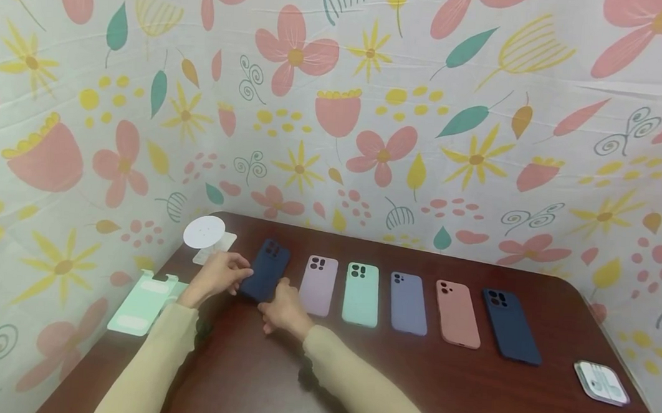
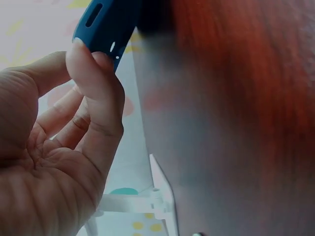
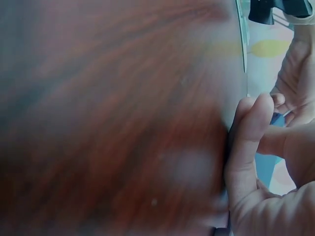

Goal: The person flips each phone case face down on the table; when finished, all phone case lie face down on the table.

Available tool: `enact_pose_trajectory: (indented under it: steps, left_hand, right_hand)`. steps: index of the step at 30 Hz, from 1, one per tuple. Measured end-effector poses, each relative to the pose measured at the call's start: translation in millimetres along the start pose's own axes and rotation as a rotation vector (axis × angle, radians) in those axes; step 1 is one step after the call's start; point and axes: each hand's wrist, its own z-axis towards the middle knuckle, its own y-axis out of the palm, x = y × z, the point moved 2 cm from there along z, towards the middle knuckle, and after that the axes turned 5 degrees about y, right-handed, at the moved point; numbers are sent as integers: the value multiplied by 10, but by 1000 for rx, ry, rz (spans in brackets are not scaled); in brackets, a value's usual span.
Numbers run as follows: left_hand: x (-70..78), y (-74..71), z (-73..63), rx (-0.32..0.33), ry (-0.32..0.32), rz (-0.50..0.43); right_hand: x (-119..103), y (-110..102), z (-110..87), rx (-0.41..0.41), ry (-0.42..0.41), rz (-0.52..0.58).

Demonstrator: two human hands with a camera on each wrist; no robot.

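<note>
A dark blue phone case (image 1: 266, 268) lies at the left end of a row of cases, camera cutouts toward the far side. In the left wrist view, the thumb and a finger of my left hand (image 1: 220, 275) pinch the blue case (image 2: 110, 29) at a corner, where its slots show. My right hand (image 1: 286, 310) holds the case's near right edge, its fingers bent. In the right wrist view, the right hand (image 3: 261, 157) partly hides the blue case (image 3: 266, 169), and the left hand (image 3: 298, 73) shows beyond it.
To the right lie lilac (image 1: 318, 287), mint (image 1: 360, 295), periwinkle (image 1: 409, 304), pink (image 1: 457, 314) and navy (image 1: 511, 326) cases. Boxed earphones (image 1: 601, 383) rest at the right edge. A white round-topped stand (image 1: 204, 233) and mint holder (image 1: 145, 306) stand left. Flowered cloth (image 1: 380, 122) surrounds the table (image 1: 411, 385).
</note>
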Motion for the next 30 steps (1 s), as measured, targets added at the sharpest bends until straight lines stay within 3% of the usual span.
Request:
enact_pose_trajectory:
  steps: [8, 16, 25, 30]
  left_hand:
    - [-96, 65, -12, -28, -73, 20]
    - [-147, 126, 43, -46, -80, 56]
    - [-71, 186, 78, -66, -59, 95]
    - [-63, 211, 70, -41, -53, 157]
  right_hand:
    - [5, 54, 10, 32, 16, -6]
    - [-11, 88, 21, 55, 65, 10]
    - [5, 66, 24, 68, 77, 14]
    - [26, -3, -93, 39, 19, 20]
